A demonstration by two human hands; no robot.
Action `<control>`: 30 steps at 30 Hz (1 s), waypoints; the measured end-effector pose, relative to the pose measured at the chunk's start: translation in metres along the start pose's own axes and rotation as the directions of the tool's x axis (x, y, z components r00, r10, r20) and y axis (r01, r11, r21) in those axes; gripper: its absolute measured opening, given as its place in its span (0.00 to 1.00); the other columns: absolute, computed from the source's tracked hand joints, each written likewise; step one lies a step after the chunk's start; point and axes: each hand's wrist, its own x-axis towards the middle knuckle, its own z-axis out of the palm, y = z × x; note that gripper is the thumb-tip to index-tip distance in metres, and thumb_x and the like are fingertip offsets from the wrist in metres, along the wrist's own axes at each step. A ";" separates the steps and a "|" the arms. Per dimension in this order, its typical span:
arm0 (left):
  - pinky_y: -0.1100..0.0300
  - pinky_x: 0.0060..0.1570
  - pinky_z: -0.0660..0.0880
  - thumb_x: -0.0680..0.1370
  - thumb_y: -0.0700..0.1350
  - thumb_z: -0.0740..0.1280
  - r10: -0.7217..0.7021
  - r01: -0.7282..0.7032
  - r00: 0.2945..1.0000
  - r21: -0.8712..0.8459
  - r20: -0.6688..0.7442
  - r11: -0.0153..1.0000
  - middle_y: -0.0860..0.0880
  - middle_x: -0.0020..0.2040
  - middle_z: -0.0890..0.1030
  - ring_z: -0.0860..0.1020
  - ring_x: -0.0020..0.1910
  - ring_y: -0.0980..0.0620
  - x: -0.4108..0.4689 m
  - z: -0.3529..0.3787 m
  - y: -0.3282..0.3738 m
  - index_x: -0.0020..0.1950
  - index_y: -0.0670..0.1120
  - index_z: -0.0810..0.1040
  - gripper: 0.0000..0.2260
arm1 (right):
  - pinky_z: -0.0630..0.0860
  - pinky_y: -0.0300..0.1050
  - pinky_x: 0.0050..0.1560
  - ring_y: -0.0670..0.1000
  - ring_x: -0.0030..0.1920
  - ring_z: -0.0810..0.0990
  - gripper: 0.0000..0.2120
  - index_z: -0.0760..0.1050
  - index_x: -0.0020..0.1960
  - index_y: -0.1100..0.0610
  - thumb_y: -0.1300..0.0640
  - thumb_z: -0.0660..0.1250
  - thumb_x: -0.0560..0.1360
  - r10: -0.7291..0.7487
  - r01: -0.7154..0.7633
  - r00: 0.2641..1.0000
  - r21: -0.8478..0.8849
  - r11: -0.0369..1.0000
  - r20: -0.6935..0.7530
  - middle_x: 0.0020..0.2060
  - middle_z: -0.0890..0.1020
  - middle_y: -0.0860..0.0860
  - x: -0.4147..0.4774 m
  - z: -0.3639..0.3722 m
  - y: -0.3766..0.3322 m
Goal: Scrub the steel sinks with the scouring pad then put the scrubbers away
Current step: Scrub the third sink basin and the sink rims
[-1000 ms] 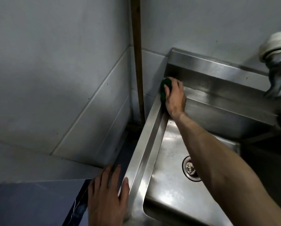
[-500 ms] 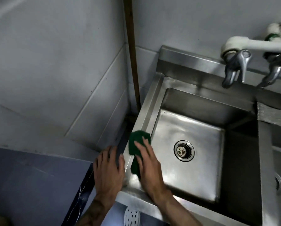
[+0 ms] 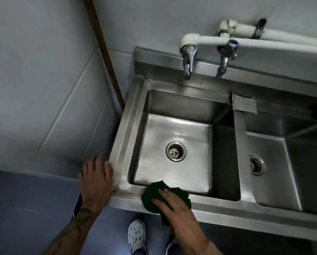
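The right hand (image 3: 174,208) presses flat, fingers spread, on the green scouring pad (image 3: 152,196) at the left sink's (image 3: 128,144) 6 o'clock rim; the left hand (image 3: 96,179), open, rests on the 7 o'clock corner.

The left sink (image 3: 179,155) is steel, smooth & shiny on the bottom, w/ white glare spots; its side walls look duller. The front rim (image 3: 227,210) is steel too, flat & more matt. The drain (image 3: 175,151) is a shiny metal ring w/ a rusty-looking middle. The right sink (image 3: 275,162) is the same gray steel. The scouring pad (image 3: 150,196) is dark green, rough & fuzzy, not shiny. The two taps (image 3: 189,59) are shiny metal. The pipe (image 3: 264,40) is white plastic, smooth, w/ a lumpy wrapped joint. A gray tape patch (image 3: 244,105) looks rough. The wall tiles (image 3: 65,100) are smooth & matt. The shoe (image 3: 136,234) is white plastic w/ holes.
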 end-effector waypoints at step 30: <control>0.55 0.56 0.80 0.78 0.57 0.75 0.265 -0.116 0.633 -0.249 0.727 0.962 0.48 0.52 0.85 0.83 0.53 0.47 -0.131 0.079 0.273 0.58 0.45 0.82 0.17 | 0.79 0.46 0.36 0.54 0.32 0.84 0.11 0.80 0.37 0.62 0.56 0.78 0.70 0.883 -0.086 0.222 0.910 -0.405 0.413 0.34 0.85 0.58 -0.138 -0.070 0.077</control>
